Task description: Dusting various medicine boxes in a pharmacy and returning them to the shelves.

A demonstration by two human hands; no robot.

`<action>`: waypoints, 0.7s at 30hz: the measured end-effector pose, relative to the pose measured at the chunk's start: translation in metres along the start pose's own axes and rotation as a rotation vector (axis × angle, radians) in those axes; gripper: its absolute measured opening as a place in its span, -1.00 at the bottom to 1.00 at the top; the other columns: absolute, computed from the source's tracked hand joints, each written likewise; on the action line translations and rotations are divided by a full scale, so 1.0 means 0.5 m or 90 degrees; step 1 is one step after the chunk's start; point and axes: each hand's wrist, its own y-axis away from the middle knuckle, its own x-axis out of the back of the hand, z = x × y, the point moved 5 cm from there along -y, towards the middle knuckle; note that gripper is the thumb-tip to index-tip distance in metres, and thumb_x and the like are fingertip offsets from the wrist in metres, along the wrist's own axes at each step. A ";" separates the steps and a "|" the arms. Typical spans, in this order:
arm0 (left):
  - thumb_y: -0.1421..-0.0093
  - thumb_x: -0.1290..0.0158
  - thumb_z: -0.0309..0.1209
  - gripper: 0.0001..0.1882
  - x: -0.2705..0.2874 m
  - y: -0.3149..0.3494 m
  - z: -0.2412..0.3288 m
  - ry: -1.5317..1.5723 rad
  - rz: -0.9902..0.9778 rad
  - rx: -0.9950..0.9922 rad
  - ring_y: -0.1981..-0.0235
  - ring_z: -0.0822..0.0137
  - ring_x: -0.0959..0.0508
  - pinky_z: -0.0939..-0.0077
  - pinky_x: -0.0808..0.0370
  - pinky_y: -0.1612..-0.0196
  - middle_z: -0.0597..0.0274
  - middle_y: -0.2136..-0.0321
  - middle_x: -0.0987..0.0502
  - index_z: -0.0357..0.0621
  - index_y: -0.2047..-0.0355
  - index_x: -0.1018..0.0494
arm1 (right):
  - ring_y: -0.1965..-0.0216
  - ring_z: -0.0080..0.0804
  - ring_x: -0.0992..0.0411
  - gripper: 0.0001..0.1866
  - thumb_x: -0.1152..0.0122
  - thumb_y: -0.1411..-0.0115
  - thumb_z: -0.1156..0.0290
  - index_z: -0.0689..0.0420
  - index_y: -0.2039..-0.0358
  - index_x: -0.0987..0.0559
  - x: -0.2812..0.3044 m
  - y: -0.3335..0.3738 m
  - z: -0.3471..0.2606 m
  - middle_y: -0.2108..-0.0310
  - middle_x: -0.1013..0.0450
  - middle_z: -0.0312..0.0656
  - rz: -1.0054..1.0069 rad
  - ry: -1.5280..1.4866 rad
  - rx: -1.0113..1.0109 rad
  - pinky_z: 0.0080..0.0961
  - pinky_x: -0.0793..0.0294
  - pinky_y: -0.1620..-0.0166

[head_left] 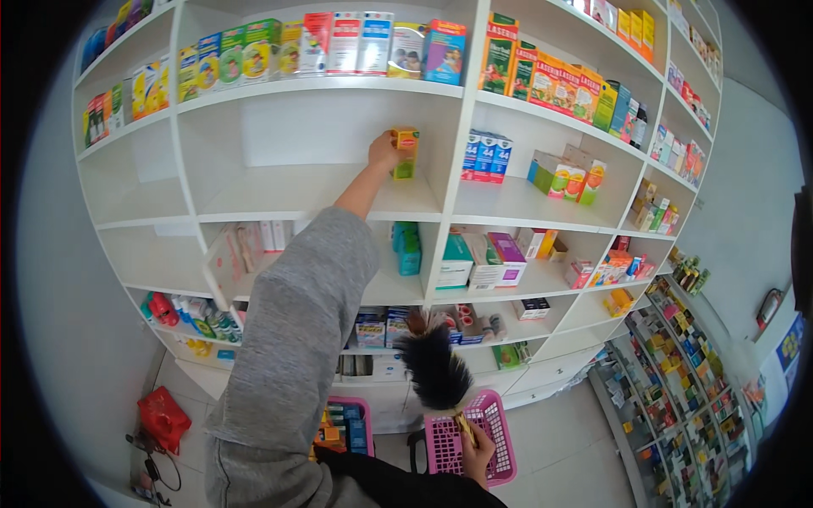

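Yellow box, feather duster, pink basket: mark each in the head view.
yellow box (406, 152), head view, front face of the box.
feather duster (434, 366), head view, middle of the black feathers.
pink basket (500, 436), head view, right wall.

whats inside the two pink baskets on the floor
The left pink basket holds stacked small boxes, blue, green and orange. The right pink basket shows mostly bare mesh; the right hand and black feather duster cover part of it, so its contents stay unclear.
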 end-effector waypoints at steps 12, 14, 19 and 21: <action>0.01 -0.19 -0.33 -0.55 -0.067 -0.016 0.037 -0.470 0.016 0.015 0.17 0.06 -0.55 0.24 -0.50 0.19 0.07 0.24 -0.55 -0.11 0.10 -0.34 | 0.33 -0.48 -0.51 -0.70 -0.16 -0.04 0.59 0.31 0.15 -0.56 0.085 -0.018 0.055 0.33 -0.56 -0.07 0.038 0.085 -0.039 -0.61 -0.45 0.21; 0.00 -0.17 -0.30 -0.58 -0.039 0.012 0.074 -0.511 0.013 0.022 0.18 0.08 -0.56 0.24 -0.51 0.22 0.10 0.24 -0.56 -0.08 0.12 -0.37 | 0.33 -0.48 -0.51 -0.69 -0.15 -0.05 0.59 0.29 0.14 -0.56 0.087 -0.017 0.046 0.31 -0.56 -0.09 0.034 0.105 -0.021 -0.62 -0.45 0.22; -0.05 -0.11 -0.20 -0.64 0.050 0.152 0.189 -0.366 0.099 -0.108 0.26 0.15 -0.57 0.24 -0.50 0.28 0.15 0.29 -0.56 -0.07 0.17 -0.45 | 0.31 -0.51 -0.48 -0.70 -0.14 -0.07 0.57 0.30 0.13 -0.55 0.097 0.008 0.060 0.28 -0.55 -0.10 0.037 0.112 -0.020 -0.62 -0.43 0.20; -0.07 -0.10 -0.25 -0.68 0.098 0.309 0.193 -0.148 0.167 -0.258 0.39 0.21 -0.55 0.30 -0.48 0.33 0.17 0.42 -0.54 -0.11 0.18 -0.44 | 0.27 -0.49 -0.47 -0.71 -0.15 -0.10 0.53 0.30 0.13 -0.54 0.097 0.027 0.080 0.26 -0.54 -0.10 0.052 0.046 -0.051 -0.61 -0.42 0.18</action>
